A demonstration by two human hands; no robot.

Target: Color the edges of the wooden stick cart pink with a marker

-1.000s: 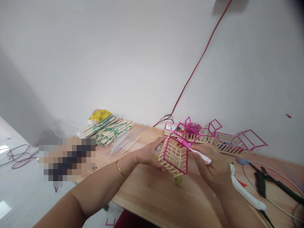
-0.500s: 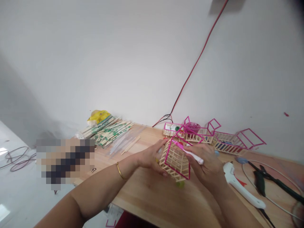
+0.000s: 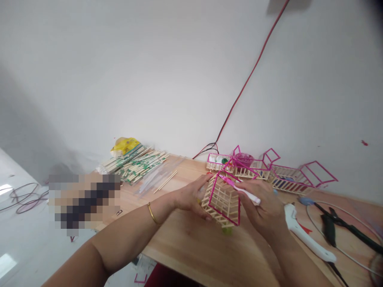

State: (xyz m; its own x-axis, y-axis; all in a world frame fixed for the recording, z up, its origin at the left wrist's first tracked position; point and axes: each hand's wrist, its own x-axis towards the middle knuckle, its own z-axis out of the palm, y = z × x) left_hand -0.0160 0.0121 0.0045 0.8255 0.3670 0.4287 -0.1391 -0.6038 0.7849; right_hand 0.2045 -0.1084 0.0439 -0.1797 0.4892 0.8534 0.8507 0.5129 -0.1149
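A small slatted stick frame [image 3: 225, 201], pale wood with magenta-painted edges, is tilted over the near part of the table. My left hand [image 3: 194, 199] grips it from the left side, fingers wrapped around its slats. Pinched in my right hand [image 3: 261, 203] is a white-handled brush [image 3: 250, 196]. The brush's pink-coated head lies against the frame's upper edge, and I cannot make out its bristles. A bit of yellow-green material [image 3: 227, 230] shows below the frame, partly hidden.
Magenta-edged stick frames [image 3: 287, 175] line the wall, with a paint-stained cup [image 3: 243, 160] among them. At right lie a white glue gun [image 3: 311, 235], black-handled pliers [image 3: 332, 223] and a cable. Bundled sticks [image 3: 140, 167] and clear strips [image 3: 154, 177] are at left. A blurred-out patch covers the table's left end.
The brush and my right hand have shifted slightly to the right along the frame's upper edge. My left hand keeps its grip; the whole view has moved a little.
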